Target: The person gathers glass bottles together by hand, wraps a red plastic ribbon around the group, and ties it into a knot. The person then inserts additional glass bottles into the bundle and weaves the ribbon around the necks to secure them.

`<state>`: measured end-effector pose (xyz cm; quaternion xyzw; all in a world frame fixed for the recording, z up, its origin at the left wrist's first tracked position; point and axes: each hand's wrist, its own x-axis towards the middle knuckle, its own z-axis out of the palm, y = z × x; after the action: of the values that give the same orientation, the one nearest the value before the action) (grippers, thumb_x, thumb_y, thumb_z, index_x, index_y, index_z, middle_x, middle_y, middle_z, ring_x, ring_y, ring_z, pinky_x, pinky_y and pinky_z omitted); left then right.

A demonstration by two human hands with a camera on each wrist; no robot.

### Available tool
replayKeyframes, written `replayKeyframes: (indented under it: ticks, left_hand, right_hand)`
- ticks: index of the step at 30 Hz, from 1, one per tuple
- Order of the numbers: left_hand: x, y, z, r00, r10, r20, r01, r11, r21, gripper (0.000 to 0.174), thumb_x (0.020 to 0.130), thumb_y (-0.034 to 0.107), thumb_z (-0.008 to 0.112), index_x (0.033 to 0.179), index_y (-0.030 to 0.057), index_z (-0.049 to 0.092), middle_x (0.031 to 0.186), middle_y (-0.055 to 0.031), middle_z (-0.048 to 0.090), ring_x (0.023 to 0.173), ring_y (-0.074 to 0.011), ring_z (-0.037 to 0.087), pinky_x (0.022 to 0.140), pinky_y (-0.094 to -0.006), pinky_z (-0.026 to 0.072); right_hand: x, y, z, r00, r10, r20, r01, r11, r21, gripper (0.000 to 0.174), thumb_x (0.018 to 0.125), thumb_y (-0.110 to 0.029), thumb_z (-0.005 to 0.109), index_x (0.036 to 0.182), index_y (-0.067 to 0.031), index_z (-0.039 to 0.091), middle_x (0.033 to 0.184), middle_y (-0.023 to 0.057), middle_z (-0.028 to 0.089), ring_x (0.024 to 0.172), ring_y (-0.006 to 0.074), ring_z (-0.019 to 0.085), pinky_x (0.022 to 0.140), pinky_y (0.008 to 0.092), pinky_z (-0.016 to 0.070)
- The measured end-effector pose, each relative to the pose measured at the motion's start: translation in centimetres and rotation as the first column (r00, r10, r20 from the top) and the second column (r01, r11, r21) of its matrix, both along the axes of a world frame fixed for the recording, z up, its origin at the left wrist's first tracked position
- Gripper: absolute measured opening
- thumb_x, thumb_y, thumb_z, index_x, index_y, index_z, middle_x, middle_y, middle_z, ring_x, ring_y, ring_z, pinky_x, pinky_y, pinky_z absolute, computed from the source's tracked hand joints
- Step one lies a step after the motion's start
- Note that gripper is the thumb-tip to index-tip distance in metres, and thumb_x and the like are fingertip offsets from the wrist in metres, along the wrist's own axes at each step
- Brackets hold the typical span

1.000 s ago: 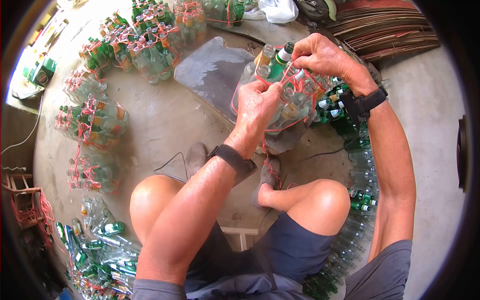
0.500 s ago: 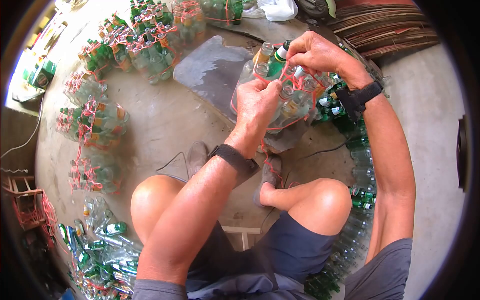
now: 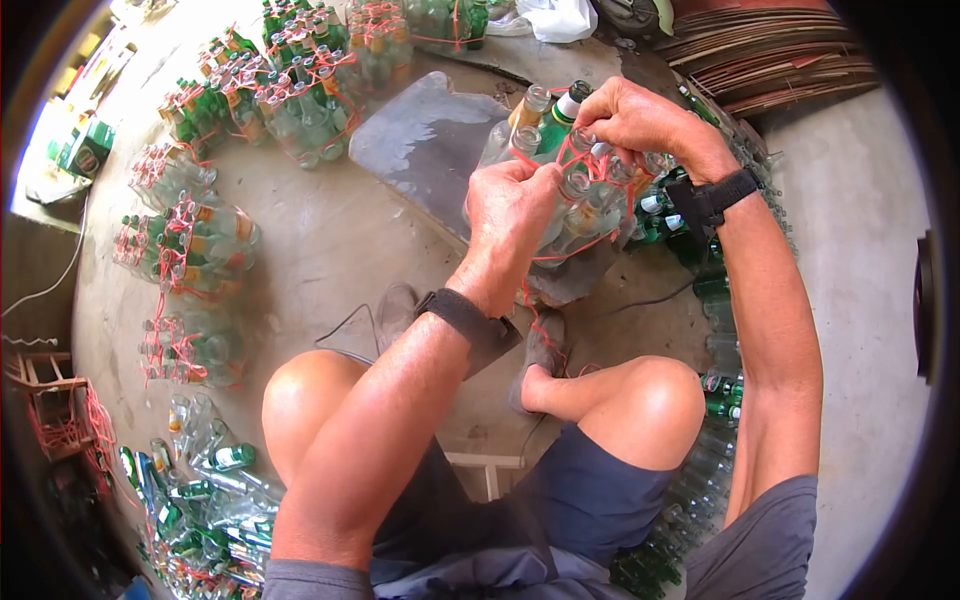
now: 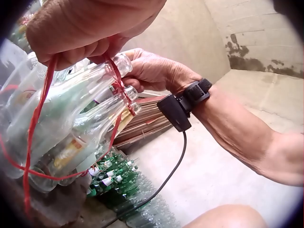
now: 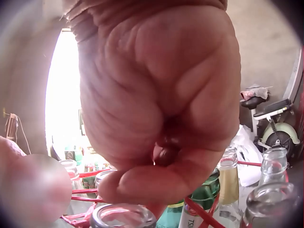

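Note:
A bundle of upright clear and green bottles (image 3: 584, 218) stands on a dark slab (image 3: 425, 150), bound with red twine (image 4: 35, 114). My left hand (image 3: 510, 205) curls at the bundle's near left, pinching red twine between thumb and fingers; in the left wrist view a strand hangs down from that hand (image 4: 90, 28). At the bundle's far side, my right hand (image 3: 640, 120) pinches twine just above the bottle necks. The right wrist view shows the right hand's curled fingers (image 5: 147, 185) over the bottle mouths, hiding part of the twine.
Tied bottle bundles (image 3: 190, 240) stand on the floor at the left and back. Loose bottles (image 3: 210, 500) lie at the lower left, and rows of bottles (image 3: 700, 480) run along the right. Flattened stacked sheets (image 3: 770, 60) lie at the back right. A black cable (image 4: 166, 180) hangs from the right wrist.
My right hand has dipped toward the bottle necks, with its wrist shifting slightly left. My left hand has moved only slightly and keeps its pinch on the twine.

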<state>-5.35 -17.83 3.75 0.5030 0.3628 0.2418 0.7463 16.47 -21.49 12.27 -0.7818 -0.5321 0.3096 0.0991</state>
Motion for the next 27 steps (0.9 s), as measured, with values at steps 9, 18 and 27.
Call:
replayKeyframes:
  ticks: [9,18,27]
  left_hand:
    - [-1.8,0.9,0.1,0.993,-0.070,-0.092,0.085,0.982,0.168,0.028,0.089,0.024,0.076,0.092,-0.0047,0.078,0.074,0.0006,0.065,0.066,-0.0095,0.055,0.057,-0.0306,0.0429]
    - [-1.7,2.4,-0.2,0.982,-0.139,-0.132,0.172,0.943,0.284,0.027,0.089,0.021,0.076,0.094,-0.0048,0.079,0.076,-0.0013,0.068,0.065,-0.0093,0.057,0.056,-0.0295,0.0452]
    - [-1.9,3.1,0.5,0.964,-0.145,-0.223,0.243,0.820,0.518,0.026,0.091,0.017,0.073,0.097,-0.0070,0.079,0.073,-0.0004,0.069,0.068,-0.0061,0.057,0.059,-0.0297,0.0484]
  right_hand:
    - [0.9,-1.7,-2.1,0.954,0.159,0.253,-0.206,0.963,0.172,0.021,0.088,-0.005,0.062,0.103,0.0037,0.074,0.081,0.0123,0.073,0.065,0.0205,0.069,0.062,0.0370,0.0563]
    - [-9.8,-7.2,-3.2,0.844,-0.254,0.472,-0.009,0.873,0.487,0.065,0.083,-0.046,0.080,0.132,-0.0059,0.066,0.116,0.0188,0.067,0.116,0.0396,0.063,0.101,0.0487,0.0516]
    - [-12.2,-6.8,-4.4,0.840,-0.411,0.355,0.106,0.766,0.634,0.054,0.078,-0.028,0.086,0.122,-0.0096,0.061,0.114,0.0144,0.066,0.113,0.0374,0.063,0.099,0.0484,0.0525]
